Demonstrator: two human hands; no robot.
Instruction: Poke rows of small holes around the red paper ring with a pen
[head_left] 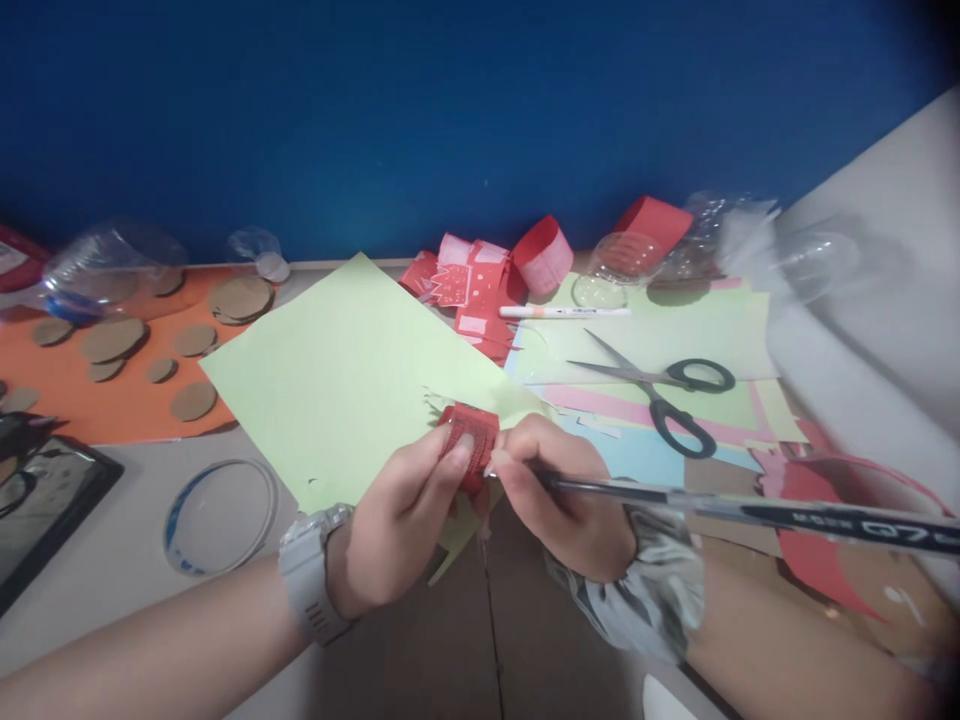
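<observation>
My left hand [394, 530], with a grey watch band at its wrist, grips a small red paper piece [480, 432] covered in dark fine marks, its thumb on the front. My right hand [574, 500] is closed around a pen [712, 500] with a dark, partly clear barrel. The pen's back end runs out to the right edge, and its tip, hidden by my fingers, is close to the red piece. Behind and below both hands lies a light green paper sheet [337, 370].
Scissors [652, 380] lie open on layered coloured papers [720, 320] at right, near a white marker [562, 313]. Red paper pieces [487, 280] and clear plastic bottle parts stand along the blue wall. Left, cardboard discs [112, 340] rest on orange paper [150, 415]; nearer lies a tape roll [219, 518].
</observation>
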